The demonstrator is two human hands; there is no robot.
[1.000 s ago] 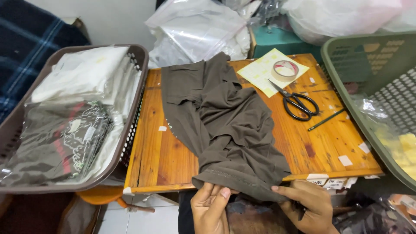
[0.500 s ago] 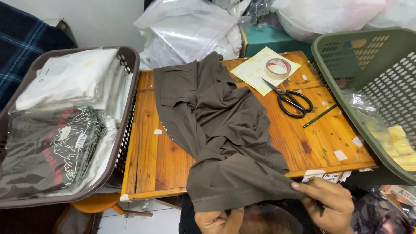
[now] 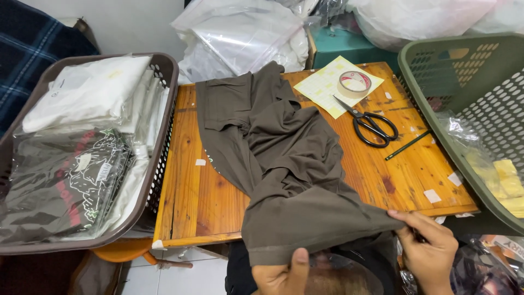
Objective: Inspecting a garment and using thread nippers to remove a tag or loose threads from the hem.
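Across table (image 3: 207, 202), rumpled, seemingly plain brown garment (image 3: 284, 164).

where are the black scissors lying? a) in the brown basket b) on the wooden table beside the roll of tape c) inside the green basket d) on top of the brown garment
b: the black-handled scissors lie on the orange wooden table, next to the roll of clear tape and clear of the dark brown cloth garment.
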